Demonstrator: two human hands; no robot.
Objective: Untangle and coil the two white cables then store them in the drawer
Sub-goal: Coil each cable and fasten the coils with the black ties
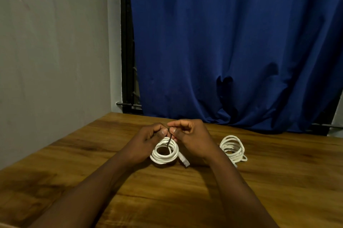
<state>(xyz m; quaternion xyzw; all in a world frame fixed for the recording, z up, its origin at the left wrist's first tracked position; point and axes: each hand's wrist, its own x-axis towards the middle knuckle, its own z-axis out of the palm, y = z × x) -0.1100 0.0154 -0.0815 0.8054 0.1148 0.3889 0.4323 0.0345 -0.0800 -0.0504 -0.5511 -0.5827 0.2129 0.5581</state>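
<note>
The far rim of the first coil (164, 155) is hidden under the fingertips, so whether the thin dark tie (169, 139) wraps round it cannot be told. Both forearms are cut off by the lower edge. This coil is a smooth white cable wound in several round loops, lying flat on the wooden table (278, 181), whose brown surface shows streaked grain. A pale, blocky plug (184, 161) juts out at the coil's near right side.

The left hand (148, 136) and right hand (191, 134) meet just above the coil's far edge, thumbs and forefingers of both pinching the top of the tie. To the right of the coil, apart from it, lies a second coil (233, 148), looser and more oval, crossed by a dark mark too small to identify. Beyond the coil hangs a folded blue curtain (222, 42).
</note>
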